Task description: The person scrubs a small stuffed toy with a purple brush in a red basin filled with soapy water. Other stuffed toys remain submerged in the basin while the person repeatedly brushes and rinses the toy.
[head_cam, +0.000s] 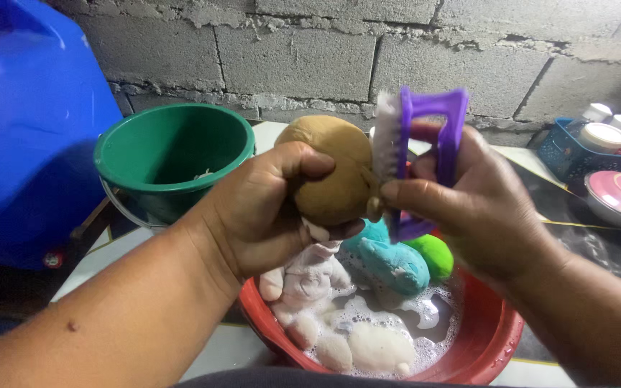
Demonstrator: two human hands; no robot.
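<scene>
— The brush (425,136)? 
— Glossy purple plastic, stiff white bristles. 
— And the doll (325,172)? 
— Wet, matt tan cloth. The red basin (497,345) is smooth plastic; the wall (368,43) rough concrete block.

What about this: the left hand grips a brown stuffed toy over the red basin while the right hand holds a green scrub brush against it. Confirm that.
Not quite: the head view shows the scrub brush in the right hand is purple, not green. The left hand does grip the brown stuffed toy over the red basin.

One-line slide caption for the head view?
Left hand holds brown plush toy; right hand scrubs it with purple brush over red basin.
</scene>
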